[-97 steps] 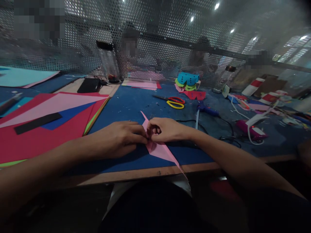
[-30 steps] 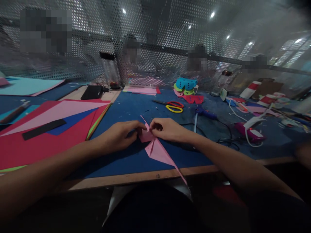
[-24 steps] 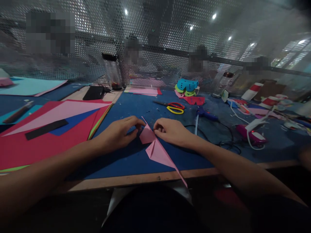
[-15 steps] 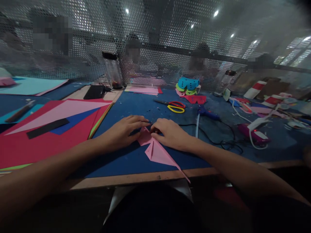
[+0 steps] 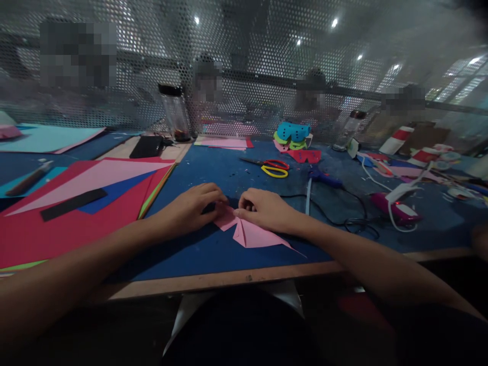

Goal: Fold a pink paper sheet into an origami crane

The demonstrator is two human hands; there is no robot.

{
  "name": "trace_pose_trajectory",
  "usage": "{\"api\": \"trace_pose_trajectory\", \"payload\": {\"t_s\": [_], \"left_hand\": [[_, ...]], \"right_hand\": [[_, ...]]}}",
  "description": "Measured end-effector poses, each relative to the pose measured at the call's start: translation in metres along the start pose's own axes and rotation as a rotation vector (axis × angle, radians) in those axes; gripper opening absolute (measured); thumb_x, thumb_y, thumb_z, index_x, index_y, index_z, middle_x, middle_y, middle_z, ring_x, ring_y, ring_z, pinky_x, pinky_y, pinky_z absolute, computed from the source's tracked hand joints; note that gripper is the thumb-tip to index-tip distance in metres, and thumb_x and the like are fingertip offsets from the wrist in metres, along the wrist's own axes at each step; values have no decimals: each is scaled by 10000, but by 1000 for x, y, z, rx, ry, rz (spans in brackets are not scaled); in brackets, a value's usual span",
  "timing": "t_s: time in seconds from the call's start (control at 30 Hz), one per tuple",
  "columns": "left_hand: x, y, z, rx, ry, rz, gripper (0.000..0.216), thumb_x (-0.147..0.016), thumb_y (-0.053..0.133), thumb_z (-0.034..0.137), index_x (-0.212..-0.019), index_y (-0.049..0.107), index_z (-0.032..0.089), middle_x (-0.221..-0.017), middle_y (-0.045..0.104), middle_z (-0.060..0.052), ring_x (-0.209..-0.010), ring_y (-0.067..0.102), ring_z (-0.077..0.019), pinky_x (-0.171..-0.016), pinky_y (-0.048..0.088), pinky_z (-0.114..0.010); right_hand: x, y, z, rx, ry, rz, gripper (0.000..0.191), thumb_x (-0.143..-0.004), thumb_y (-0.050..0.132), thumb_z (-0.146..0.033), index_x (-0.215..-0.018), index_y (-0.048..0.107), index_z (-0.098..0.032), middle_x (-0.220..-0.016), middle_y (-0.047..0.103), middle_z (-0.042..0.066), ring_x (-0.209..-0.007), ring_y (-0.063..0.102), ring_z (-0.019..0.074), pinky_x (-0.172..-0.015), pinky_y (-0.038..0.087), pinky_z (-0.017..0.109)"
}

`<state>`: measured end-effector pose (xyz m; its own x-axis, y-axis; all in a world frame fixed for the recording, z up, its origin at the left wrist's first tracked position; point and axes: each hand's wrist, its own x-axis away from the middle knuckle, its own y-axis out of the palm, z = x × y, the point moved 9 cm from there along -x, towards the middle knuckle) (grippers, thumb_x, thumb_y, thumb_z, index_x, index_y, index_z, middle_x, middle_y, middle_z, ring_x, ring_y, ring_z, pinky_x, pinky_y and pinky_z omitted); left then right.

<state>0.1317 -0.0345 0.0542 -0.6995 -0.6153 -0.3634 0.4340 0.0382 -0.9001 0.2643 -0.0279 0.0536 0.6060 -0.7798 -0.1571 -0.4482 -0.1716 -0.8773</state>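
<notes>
A folded pink paper piece lies on the blue mat near the table's front edge, its long point aimed right. My left hand rests on the mat at its left and pinches the paper's upper left flap with curled fingers. My right hand is curled on the paper's top edge, fingertips pressing it down. The two hands nearly touch above the fold.
Red, pink and blue sheets with a black strip lie at the left. Scissors, a glue gun with cord, a pink tool and cut foam shapes lie beyond. A perforated metal screen closes the back.
The pink paper's upright far tip has been folded down flat. Its long near point has swung from toward me round to the right. Both hands stay pressed on it.
</notes>
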Motion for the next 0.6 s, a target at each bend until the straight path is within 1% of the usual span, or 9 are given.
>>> {"api": "trace_pose_trajectory", "payload": {"t_s": [0.1, 0.2, 0.27, 0.37, 0.47, 0.53, 0.6], "left_hand": [[0, -1, -3, 8, -26, 10, 275, -922, 512, 171, -1124, 698, 192, -1058, 645, -84, -1026, 610, -227, -905, 495, -358], [-1, -4, -3, 9, -38, 21, 264, -915, 495, 169, -1046, 723, 194, -991, 644, -76, -987, 604, -231, -884, 484, -363], [-2, -6, -4, 27, -68, 27, 233, -906, 506, 191, -996, 722, 184, -993, 654, -79, -979, 611, -237, -883, 480, -367], [-1, -11, -14, 69, -173, 46, 184, -891, 541, 241, -923, 711, 178, -962, 682, -69, -913, 637, -229, -838, 480, -346], [1, -14, -26, 164, -304, 45, 182, -895, 584, 315, -904, 724, 199, -897, 716, -37, -848, 657, -213, -784, 477, -312], [1, -14, -29, 242, -372, 10, 207, -902, 599, 367, -919, 737, 213, -880, 735, -19, -832, 666, -204, -759, 476, -291], [-1, -15, -26, 294, -406, -41, 240, -908, 594, 399, -930, 745, 215, -872, 748, -10, -823, 670, -198, -735, 473, -275]], "right_hand": [[-1, 0, 3, -27, 46, -24, 243, -936, 637, -417, -888, 698, -188, -897, 706, 41, -764, 590, 150, -661, 366, 284], [-2, -2, 7, -44, 85, -56, 256, -931, 639, -423, -870, 715, -187, -876, 722, 41, -761, 602, 152, -660, 365, 280], [-3, -5, 9, -65, 96, -80, 246, -923, 648, -411, -873, 726, -183, -868, 729, 39, -751, 605, 149, -653, 362, 275], [-6, -14, 13, -88, 66, -103, 166, -891, 664, -327, -894, 739, -179, -859, 733, 28, -750, 612, 141, -657, 367, 261], [-8, -27, 18, -60, 56, -88, 130, -880, 646, -258, -895, 746, -176, -850, 734, 23, -750, 618, 134, -662, 370, 253], [-9, -38, 19, -22, 52, -54, 127, -888, 641, -248, -891, 746, -176, -852, 735, 24, -753, 621, 135, -663, 369, 252], [-10, -48, 16, 25, 10, -19, 125, -902, 641, -246, -893, 746, -178, -865, 736, 27, -773, 624, 139, -676, 371, 254]]}}
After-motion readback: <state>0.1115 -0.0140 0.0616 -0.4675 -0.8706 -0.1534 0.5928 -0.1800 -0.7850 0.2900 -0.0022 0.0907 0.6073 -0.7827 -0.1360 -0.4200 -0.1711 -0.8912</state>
